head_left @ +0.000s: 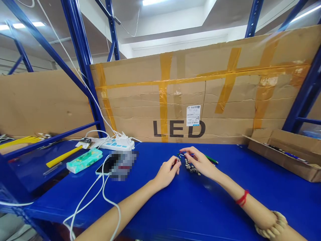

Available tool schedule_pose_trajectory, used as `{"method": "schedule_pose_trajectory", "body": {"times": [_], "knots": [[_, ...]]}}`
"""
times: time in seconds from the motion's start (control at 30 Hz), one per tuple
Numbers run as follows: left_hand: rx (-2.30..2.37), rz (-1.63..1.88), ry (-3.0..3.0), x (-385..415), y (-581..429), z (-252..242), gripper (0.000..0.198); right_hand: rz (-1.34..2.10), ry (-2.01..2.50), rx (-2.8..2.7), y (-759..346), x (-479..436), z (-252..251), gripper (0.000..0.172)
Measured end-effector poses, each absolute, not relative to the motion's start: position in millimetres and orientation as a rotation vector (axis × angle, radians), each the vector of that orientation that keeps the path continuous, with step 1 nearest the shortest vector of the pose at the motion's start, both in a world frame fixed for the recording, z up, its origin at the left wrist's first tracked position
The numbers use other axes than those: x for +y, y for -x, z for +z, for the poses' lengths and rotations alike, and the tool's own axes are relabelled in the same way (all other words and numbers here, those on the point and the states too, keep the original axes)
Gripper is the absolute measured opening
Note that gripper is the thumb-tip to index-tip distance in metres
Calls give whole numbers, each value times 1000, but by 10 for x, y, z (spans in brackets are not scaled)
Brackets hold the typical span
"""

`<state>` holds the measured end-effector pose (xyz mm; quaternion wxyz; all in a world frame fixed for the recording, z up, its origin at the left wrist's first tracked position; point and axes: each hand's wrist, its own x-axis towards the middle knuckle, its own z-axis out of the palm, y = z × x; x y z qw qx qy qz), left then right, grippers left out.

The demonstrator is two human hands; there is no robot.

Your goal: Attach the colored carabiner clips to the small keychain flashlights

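My left hand (167, 172) is closed with thumb and fingertips together on a small red piece (176, 162), mostly hidden by the fingers. To its right, my right hand (199, 162) reaches over the blue table top with fingers stretched and apart, nothing plainly held. Under and beside it lies a cluster of small metallic-looking beige and dark parts (191, 168). A green pen-like stick (212, 159) shows behind the right hand. Small dark and green slender pieces (179, 155) lie between the hands, partly covered.
A blue table (160, 214) carries a phone (110, 164), tissue pack (84, 160), power strip (117, 144) and yellow stick (64, 156) at left. White cables (103, 187) cross near my left forearm. An open carton (283, 157) with pens stands right; a cardboard wall (135, 110) rises behind.
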<state>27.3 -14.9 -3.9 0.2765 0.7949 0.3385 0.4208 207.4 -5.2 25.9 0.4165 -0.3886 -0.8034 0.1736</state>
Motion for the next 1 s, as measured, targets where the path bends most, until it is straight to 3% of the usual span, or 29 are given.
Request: {"method": "schedule_pose_trajectory", "body": {"times": [0.23,0.43,1.0], "knots": [[886,1134,-2142,-171,-289,14,16,516,905,-2020,-2060,-136,328,31],[895,1107,-2173,-150,-315,-18,22,641,856,-2027,-2092,-178,351,35],[877,1087,-2412,-213,-299,-97,18,1235,943,-1906,-2155,-102,290,56]]}}
